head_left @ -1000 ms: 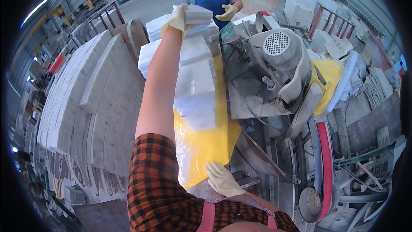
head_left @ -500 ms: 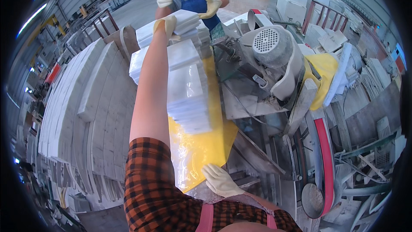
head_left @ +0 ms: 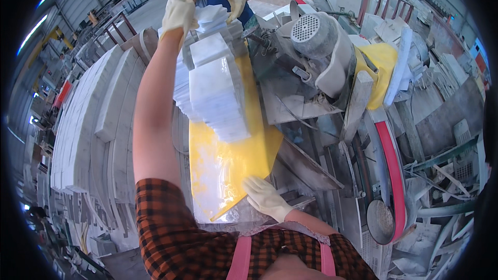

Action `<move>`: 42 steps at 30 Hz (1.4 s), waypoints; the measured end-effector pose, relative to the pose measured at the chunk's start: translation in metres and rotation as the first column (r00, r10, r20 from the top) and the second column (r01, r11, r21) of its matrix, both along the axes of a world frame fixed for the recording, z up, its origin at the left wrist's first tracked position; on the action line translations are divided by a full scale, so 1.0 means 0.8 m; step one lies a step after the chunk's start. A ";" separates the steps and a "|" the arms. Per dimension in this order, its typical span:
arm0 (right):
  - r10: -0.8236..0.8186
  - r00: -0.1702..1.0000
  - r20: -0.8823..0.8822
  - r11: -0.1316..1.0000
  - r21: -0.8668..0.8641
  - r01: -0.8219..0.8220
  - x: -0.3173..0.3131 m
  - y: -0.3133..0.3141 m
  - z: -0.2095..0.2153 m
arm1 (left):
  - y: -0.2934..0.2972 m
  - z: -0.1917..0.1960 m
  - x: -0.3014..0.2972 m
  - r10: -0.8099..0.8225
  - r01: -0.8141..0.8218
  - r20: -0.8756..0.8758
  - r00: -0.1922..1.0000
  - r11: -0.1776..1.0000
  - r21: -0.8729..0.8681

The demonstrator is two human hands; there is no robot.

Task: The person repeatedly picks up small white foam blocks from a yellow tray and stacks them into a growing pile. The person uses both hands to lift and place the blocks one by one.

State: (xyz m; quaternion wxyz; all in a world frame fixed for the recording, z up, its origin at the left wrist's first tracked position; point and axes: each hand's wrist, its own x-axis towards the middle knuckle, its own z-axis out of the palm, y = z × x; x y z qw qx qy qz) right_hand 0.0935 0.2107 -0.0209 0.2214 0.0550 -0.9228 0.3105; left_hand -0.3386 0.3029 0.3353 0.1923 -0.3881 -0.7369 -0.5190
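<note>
My left hand [head_left: 177,16], in a cream glove, is raised beside the far end of a stack of white stone tiles [head_left: 218,91]. Its fingers bunch and overlap at the top, perhaps with a co-worker's glove behind, so I cannot tell whether it grips anything. My right hand [head_left: 267,197], also gloved, lies flat with fingers stretched at the near edge of a shiny yellow sheet [head_left: 228,161] and holds nothing. The tiles stand on this sheet in uneven piles. Across the stack, a co-worker's gloved hand [head_left: 236,5] hovers by the far tiles.
Long white stone slabs [head_left: 83,119] lean in rows at the left. A dusty motor [head_left: 311,33] on a machine stands right of the stack, with a yellow cover [head_left: 381,72] behind it. A red belt [head_left: 392,176] on a wheel and stone scraps fill the right side.
My left hand has shifted left and up, away from the top tile edge it was touching. The tile stack sits slightly differently in view. My right hand stays flat on the sheet's edge.
</note>
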 end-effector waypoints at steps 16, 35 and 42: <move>0.042 0.998 -0.036 0.998 0.057 -0.039 0.004 0.000 -0.020 | -0.347 -0.205 0.430 -0.061 -0.046 0.670 0.740 0.989 0.140; -0.154 0.969 0.192 0.856 -0.464 0.228 0.152 0.160 -0.037 | -0.310 -0.220 0.485 -0.177 0.104 0.704 0.687 0.984 0.146; -0.099 0.915 0.392 0.709 -0.618 0.341 0.221 0.167 -0.065 | -0.275 -0.218 0.495 -0.216 0.220 0.727 0.651 0.971 0.091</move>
